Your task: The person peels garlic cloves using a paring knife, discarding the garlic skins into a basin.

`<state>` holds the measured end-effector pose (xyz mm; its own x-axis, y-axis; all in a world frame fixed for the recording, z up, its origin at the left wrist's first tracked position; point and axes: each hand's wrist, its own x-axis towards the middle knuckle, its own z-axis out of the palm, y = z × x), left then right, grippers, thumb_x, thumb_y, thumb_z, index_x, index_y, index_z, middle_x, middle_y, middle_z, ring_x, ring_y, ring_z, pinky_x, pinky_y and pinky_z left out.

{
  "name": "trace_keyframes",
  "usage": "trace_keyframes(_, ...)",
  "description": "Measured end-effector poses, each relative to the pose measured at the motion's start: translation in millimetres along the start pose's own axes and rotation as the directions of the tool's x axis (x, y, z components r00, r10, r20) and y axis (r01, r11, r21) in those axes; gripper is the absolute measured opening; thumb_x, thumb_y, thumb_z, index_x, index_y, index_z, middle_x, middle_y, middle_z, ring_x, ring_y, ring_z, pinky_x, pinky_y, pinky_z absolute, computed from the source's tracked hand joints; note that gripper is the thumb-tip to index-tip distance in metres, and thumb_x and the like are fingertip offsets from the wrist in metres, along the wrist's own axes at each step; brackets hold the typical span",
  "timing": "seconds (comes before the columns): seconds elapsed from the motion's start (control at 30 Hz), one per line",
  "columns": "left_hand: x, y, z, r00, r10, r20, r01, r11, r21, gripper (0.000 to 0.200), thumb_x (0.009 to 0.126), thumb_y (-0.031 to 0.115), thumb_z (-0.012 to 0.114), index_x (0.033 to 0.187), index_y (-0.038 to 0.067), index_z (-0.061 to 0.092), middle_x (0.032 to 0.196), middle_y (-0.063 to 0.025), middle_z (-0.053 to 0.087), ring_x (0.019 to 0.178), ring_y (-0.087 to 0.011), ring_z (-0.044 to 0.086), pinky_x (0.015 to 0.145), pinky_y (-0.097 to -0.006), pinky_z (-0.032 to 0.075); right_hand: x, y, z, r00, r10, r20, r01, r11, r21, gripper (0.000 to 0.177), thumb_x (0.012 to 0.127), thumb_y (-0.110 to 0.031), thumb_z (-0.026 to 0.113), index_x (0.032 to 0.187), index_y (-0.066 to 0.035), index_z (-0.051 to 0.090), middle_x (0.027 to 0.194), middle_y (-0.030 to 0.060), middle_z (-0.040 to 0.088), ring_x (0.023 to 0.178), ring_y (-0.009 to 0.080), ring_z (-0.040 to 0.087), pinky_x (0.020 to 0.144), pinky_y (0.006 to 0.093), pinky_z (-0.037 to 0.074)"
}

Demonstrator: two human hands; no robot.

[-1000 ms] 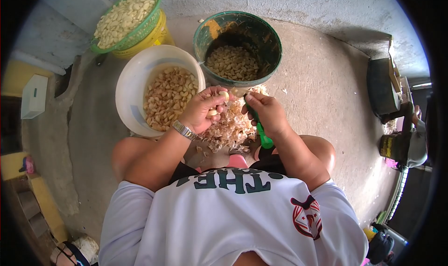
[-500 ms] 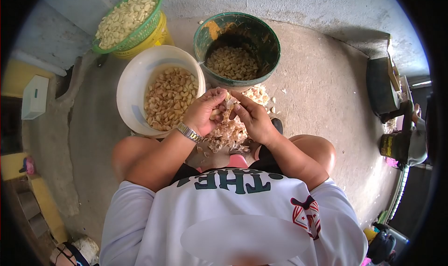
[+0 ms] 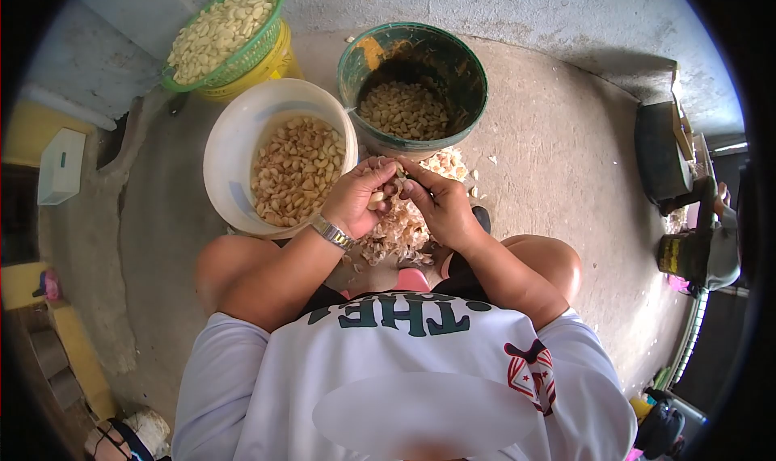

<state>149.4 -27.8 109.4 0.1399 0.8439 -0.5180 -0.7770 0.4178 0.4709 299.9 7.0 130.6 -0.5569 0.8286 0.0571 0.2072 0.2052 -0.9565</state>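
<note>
My left hand (image 3: 354, 196), with a metal watch on its wrist, is closed around several garlic cloves (image 3: 376, 200). One clove (image 3: 399, 170) sits between its thumb and fingertips. My right hand (image 3: 444, 208) meets it from the other side, thumb and index finger pinched at that same clove; whether a small blade is between these fingers is hidden. Below both hands lies a heap of papery garlic skins (image 3: 396, 233). Just left of my left hand stands a white bucket (image 3: 229, 158) with unpeeled-looking cloves (image 3: 293, 170) inside.
A dark green bucket (image 3: 477, 73) holding peeled cloves (image 3: 404, 109) stands ahead. At far left, a green basket (image 3: 271, 25) of pale cloves rests on a yellow bucket (image 3: 279, 61). My knees flank the skins. A dark round container (image 3: 663, 150) stands at right.
My fingers have shifted slightly around the clove, and the left thumb now covers more of it. The buckets and skin heap look the same.
</note>
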Motion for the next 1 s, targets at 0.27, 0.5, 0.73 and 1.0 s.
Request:
trace_keyframes(0.27, -1, -5, 4, 0.999, 0.037, 0.007, -0.037, 0.998, -0.044, 0.009, 0.077, 0.015, 0.059, 0.085, 0.013, 0.055, 0.068, 0.0056, 0.050, 0.056, -0.0029, 0.044, 0.040, -0.0134, 0.029, -1, 10, 12, 0.985, -0.071, -0.158, 0.060, 0.995, -0.076, 0.026, 0.080, -0.009, 0.053, 0.103, 0.002, 0.054, 0.077, 0.0148, 0.059, 0.065, 0.0153, 0.056, 0.062, 0.0254, 0.044)
trace_keyframes(0.5, -1, -7, 0, 0.998, 0.023, -0.059, -0.021, 0.999, 0.040, 0.010, 0.075, 0.013, 0.061, 0.083, 0.015, 0.056, 0.069, 0.0059, 0.051, 0.060, -0.0047, 0.045, 0.046, -0.0183, 0.032, 5, -1, -2, 0.925, 0.379, 0.024, -0.361, 0.857, 0.369, 0.019, 0.084, -0.016, 0.047, 0.090, 0.000, 0.057, 0.065, 0.0044, 0.054, 0.051, 0.0076, 0.046, 0.046, 0.0195, 0.037)
trace_keyframes(0.73, 3, 0, -7, 0.998, -0.009, 0.059, 0.010, 1.000, -0.021, 0.015, 0.076, 0.011, 0.059, 0.090, 0.013, 0.056, 0.072, 0.0038, 0.053, 0.061, -0.0052, 0.045, 0.046, -0.0187, 0.033, 11, 4, -19, 0.825, 0.546, 0.148, -0.498, 0.577, 0.647, 0.022, 0.085, -0.024, 0.045, 0.092, -0.004, 0.052, 0.067, 0.0038, 0.052, 0.050, 0.0092, 0.043, 0.043, 0.0215, 0.036)
trace_keyframes(1.0, 66, 46, 11, 0.977, 0.198, -0.073, -0.160, 0.921, 0.354, 0.017, 0.082, 0.028, 0.052, 0.087, 0.012, 0.052, 0.078, -0.0017, 0.056, 0.057, -0.0061, 0.046, 0.042, -0.0172, 0.034, 10, 13, -26, 0.888, 0.459, 0.030, -0.442, 0.832, 0.335, 0.024, 0.085, -0.023, 0.046, 0.082, -0.001, 0.055, 0.061, 0.0037, 0.053, 0.046, 0.0079, 0.044, 0.039, 0.0224, 0.036)
